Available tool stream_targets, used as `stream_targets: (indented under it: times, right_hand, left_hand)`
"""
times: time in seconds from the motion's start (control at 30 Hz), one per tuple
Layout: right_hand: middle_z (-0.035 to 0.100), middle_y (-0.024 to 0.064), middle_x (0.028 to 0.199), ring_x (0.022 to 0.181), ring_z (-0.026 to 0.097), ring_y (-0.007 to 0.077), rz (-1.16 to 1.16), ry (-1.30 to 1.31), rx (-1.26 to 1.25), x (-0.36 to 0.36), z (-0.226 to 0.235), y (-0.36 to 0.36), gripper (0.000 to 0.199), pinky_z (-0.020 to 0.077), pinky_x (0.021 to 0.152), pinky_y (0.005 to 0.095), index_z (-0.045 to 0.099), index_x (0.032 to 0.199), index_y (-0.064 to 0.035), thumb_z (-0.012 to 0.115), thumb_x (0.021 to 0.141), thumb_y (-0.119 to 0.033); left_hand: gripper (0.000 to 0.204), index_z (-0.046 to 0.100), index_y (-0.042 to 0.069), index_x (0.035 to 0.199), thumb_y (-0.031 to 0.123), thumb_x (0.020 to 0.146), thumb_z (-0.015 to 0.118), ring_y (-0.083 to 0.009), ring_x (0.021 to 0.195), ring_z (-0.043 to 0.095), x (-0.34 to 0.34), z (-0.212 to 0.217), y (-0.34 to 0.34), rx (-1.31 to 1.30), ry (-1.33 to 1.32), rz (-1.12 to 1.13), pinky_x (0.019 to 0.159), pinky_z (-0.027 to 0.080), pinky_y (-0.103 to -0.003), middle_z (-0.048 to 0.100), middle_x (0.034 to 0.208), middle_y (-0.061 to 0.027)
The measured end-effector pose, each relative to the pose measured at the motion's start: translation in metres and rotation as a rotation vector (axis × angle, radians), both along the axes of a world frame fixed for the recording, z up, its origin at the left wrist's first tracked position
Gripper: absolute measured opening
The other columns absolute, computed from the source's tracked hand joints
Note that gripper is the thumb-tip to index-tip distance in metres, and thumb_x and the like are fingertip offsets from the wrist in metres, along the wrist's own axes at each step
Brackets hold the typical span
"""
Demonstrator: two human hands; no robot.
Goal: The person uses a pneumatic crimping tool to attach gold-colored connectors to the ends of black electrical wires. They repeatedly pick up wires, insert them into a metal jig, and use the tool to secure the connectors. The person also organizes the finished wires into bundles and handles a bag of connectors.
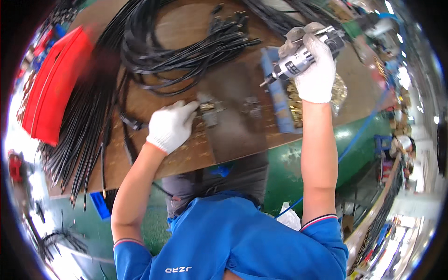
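Observation:
My right hand (319, 74), in a white glove, is wrapped round a silver and black air screwdriver (297, 63). The tool is raised above the right side of the table, its bit pointing left and down. My left hand (169, 127), also gloved, rests on the table with the index finger stretched out and a gap to the thumb. That fingertip is at the edge of a small metal fixture (211, 118) holding a brass-coloured piece (206, 107); I cannot tell whether they touch. The fixture sits on a dark plate (235, 135).
Coiled black cables (140, 51) lie at the back, and a bundle of straight ones (86, 126) hangs over the left edge near a red bin (58, 88). Brass parts (295, 105) lie beside a blue tray (279, 105). A blue hose (364, 126) runs down the right.

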State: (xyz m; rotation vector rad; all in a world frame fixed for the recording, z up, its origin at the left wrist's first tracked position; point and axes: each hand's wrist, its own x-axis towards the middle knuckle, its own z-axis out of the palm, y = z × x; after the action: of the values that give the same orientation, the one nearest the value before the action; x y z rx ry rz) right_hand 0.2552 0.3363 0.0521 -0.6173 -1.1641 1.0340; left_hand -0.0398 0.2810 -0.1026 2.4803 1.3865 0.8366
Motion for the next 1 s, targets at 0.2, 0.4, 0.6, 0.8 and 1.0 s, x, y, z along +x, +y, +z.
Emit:
stream_targets:
  times: [0.2,0.4,0.6,0.8,1.0]
  right_hand:
    - [0.057,0.0033,0.062,0.046,0.056,0.0172,-0.416,-0.019,-0.677,0.126,-0.031,0.0,0.016,0.0444,0.04,0.0329,0.065,0.084,-0.0061,0.078,0.088,-0.015]
    - [0.07,0.0178,0.094,0.082,0.07,0.0278,-0.743,-0.747,-0.781,0.133,-0.113,0.027,0.068,0.0571,0.067,0.0406,0.051,0.126,0.0026,0.084,0.077,-0.03]
    - [0.07,0.0254,0.119,0.112,0.069,0.036,-0.725,-1.401,-0.817,0.141,-0.086,-0.004,0.06,0.0553,0.094,0.0446,0.06,0.124,-0.0012,0.072,0.081,-0.041]
    - [0.068,0.021,0.103,0.098,0.067,0.0386,-0.857,-1.283,-0.181,0.041,-0.066,-0.034,0.036,0.0549,0.087,0.0495,0.069,0.107,-0.0085,0.065,0.088,-0.039]
    - [0.073,0.0216,0.099,0.094,0.071,0.0417,0.066,-0.867,-0.147,-0.061,-0.115,-0.076,0.034,0.0544,0.082,0.0483,0.064,0.12,-0.0093,0.058,0.102,-0.038]
  left_hand:
    - [0.024,0.074,0.011,0.114,0.018,0.092,0.067,-0.0386,0.078,0.068,0.015,0.04,-0.008,-0.075,-0.098,-0.119,0.069,0.054,-0.047,0.068,0.086,-0.0182]
    - [0.023,0.074,0.002,0.108,0.014,0.09,0.066,-0.0391,0.078,0.068,-0.003,0.035,-0.011,-0.23,-0.197,-0.156,0.071,0.052,-0.043,0.067,0.083,-0.0217]
    - [0.024,0.071,-0.003,0.107,0.011,0.089,0.064,-0.0302,0.07,0.064,0.007,0.032,-0.004,-0.372,-0.237,-0.203,0.067,0.049,-0.037,0.063,0.078,-0.0216]
    - [0.024,0.069,-0.007,0.11,0.008,0.092,0.063,-0.0114,0.076,0.06,0.01,0.055,0.0,-0.509,-0.201,-0.125,0.07,0.048,-0.031,0.065,0.078,-0.0178]
    - [0.025,0.068,-0.011,0.115,0.006,0.098,0.06,-0.0105,0.089,0.062,0.025,0.04,0.004,-0.473,-0.359,-0.192,0.082,0.051,-0.029,0.074,0.092,-0.015]
